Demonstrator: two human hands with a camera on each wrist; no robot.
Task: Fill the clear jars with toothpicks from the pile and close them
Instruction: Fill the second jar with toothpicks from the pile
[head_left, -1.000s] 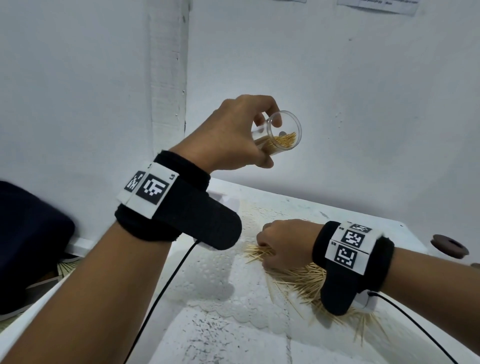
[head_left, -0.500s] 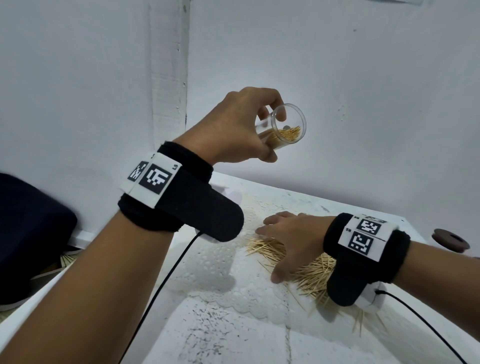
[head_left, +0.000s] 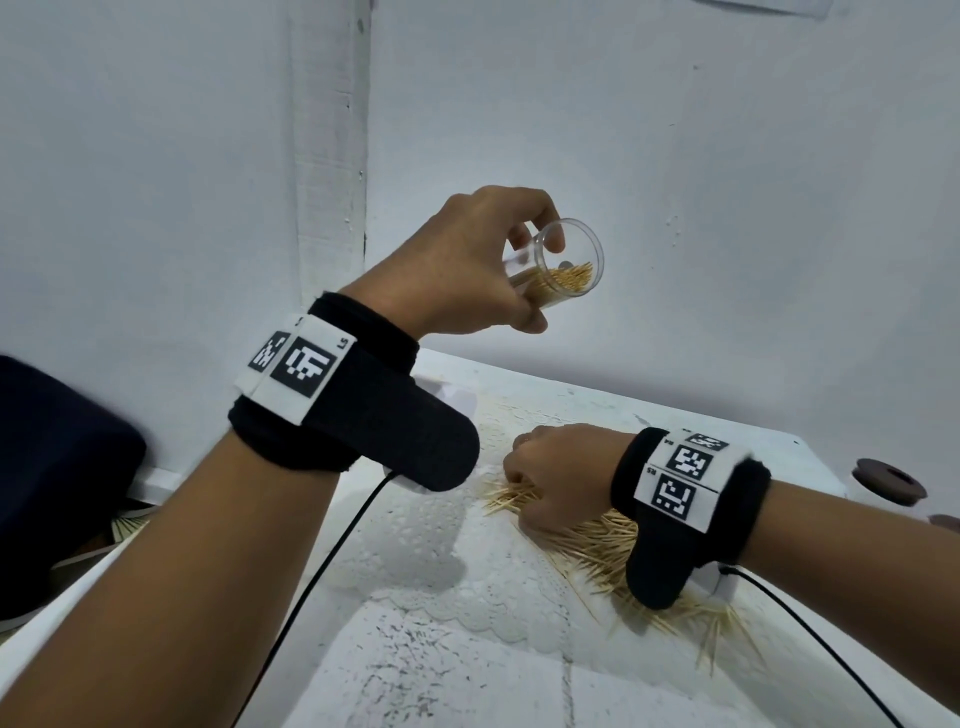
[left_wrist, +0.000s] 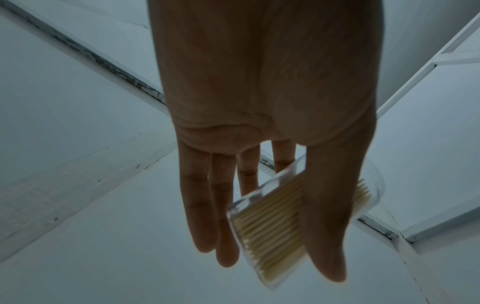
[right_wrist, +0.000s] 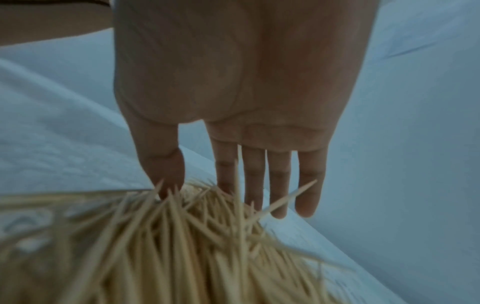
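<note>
— Since a moment ago, right hand (head_left: 558, 480) has gone from flat on the toothpick pile (head_left: 602, 543) to knuckles-up, fingers (right_wrist: 253, 179) dipping into the sticks.
— Gripping any?
— Fingers reach down among them; whether they pinch some, I cannot tell.
— And the clear jar (head_left: 561, 270)?
— Left hand (head_left: 467, 265) holds it tilted above the worktop (head_left: 441, 670), thumb and fingers curled round it, toothpicks inside, mouth uncovered.

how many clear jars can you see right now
1. The jar is in the air, tilted and part-filled with toothpicks, held in the left hand. Brown round things at the table's right edge may be on other jars; too cropped to tell.
</note>
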